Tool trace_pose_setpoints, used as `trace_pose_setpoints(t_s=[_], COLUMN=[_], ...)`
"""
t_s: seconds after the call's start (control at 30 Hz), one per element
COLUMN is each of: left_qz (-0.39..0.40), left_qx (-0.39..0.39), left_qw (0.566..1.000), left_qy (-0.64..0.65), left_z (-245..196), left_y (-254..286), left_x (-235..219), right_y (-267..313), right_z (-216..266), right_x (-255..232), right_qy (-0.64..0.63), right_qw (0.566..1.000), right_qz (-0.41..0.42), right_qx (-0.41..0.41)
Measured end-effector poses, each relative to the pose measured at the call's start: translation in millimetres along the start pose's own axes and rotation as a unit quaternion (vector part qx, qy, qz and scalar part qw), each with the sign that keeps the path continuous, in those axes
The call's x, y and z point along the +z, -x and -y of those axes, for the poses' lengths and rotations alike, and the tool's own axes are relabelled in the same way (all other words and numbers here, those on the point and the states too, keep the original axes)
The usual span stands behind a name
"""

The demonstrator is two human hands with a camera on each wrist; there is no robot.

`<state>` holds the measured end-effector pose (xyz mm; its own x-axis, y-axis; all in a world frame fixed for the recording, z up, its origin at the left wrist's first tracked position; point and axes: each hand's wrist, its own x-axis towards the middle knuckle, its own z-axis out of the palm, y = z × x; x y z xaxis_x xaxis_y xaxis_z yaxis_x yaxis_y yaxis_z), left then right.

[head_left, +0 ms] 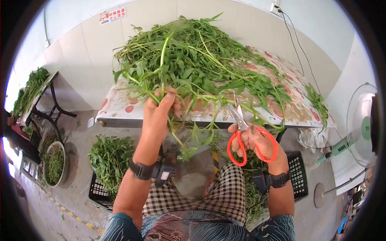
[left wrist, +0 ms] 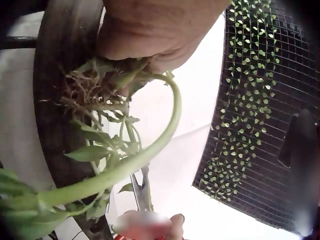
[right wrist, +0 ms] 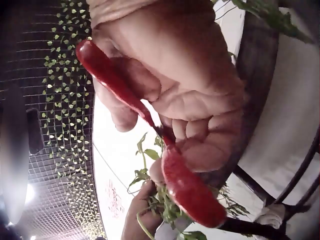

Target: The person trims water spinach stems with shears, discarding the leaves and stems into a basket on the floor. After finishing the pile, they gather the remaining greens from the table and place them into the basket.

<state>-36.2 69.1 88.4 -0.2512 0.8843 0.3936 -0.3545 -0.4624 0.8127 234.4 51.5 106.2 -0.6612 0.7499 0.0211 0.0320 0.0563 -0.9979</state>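
The left wrist view's top edge cuts off the bare left hand (left wrist: 160, 30), its fingers partly hidden by leafy green stems (left wrist: 100, 183); the bottom edge crops the red-handled metal scissors (left wrist: 143, 198). Blur veils the bare right hand (left wrist: 150, 226). Heaped greens (head_left: 110, 160) partly hide a black plastic crate (head_left: 97, 189).

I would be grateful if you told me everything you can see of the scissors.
The scissors have silvery, metal-looking blades and glossy red looped handles, apparently plastic-coated. The right hand grips them by the loops. In the head view the blades are parted, pointing away from the person toward the table, and appear near its front edge. They overlap a green stem there; whether they touch it, I cannot tell.
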Motion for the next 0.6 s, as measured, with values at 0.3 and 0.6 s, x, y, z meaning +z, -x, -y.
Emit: trace_pose_setpoints(t_s=[0.3,0.6], left_qz=[-0.023,-0.041], left_qx=[-0.012,0.000], left_qw=[1.000,0.999], left_qy=[0.000,-0.018], left_z=[9.5,9.9], left_y=[23.2,24.1], left_x=[-23.9,-18.6], right_y=[-0.5,60.6], right_z=[-23.1,-64.1], right_x=[30.5,-1.8], right_qy=[-0.111,-0.109], right_qw=[0.993,0.992], right_qz=[-0.029,-0.057], right_qx=[0.002,0.000])
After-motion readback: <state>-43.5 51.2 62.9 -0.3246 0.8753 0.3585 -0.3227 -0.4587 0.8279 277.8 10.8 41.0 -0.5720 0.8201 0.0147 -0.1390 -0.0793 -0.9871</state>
